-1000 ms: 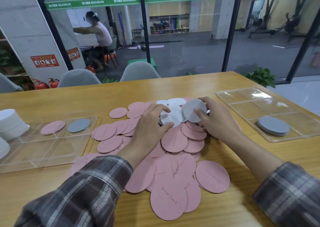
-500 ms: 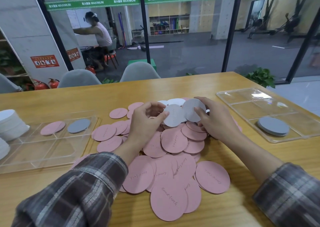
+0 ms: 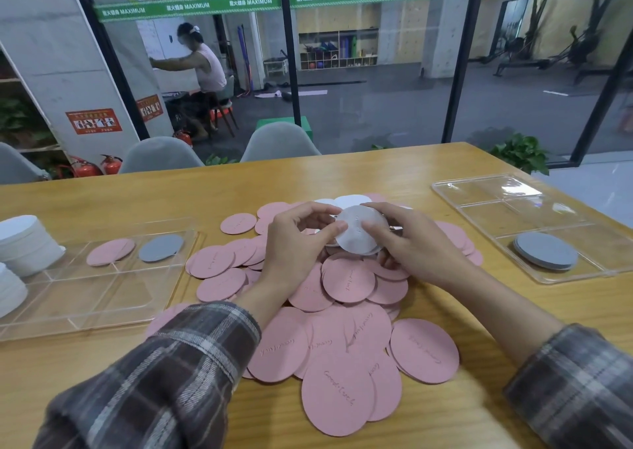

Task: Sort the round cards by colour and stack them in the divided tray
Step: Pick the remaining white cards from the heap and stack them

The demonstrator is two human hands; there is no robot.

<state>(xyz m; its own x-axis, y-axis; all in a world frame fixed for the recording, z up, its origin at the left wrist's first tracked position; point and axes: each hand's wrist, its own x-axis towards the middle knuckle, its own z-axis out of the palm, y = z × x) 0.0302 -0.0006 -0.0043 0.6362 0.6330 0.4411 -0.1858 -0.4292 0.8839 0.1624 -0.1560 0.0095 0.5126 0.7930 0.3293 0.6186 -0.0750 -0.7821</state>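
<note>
Pale wooden table (image 3: 394, 174) fills the lower view, with grey chairs and a glass wall beyond its far edge. Over the middle of it, a small bunch of white cards (image 3: 356, 232) is held off the surface, its face tilted toward the camera. The left hand (image 3: 294, 246) pinches the bunch's left edge between thumb and curled fingers. The right hand (image 3: 414, 246) grips its right side, thumb lying across the face.

Beneath and around both hands spreads an overlapping heap of pink cards (image 3: 347, 280), several with handwriting on them. More loose white cards (image 3: 352, 200) lie flat just beyond the fingers.

To the right, well apart from the heap, sits a clear divided tray (image 3: 507, 209) with a grey stack (image 3: 546, 250) in its nearest compartment. To the left, a second clear tray (image 3: 102, 298) holds a single pink card (image 3: 110, 251) and a single grey card (image 3: 161, 247) in neighbouring far compartments. Tall white stacks (image 3: 25, 243) stand at the left edge of the view.
</note>
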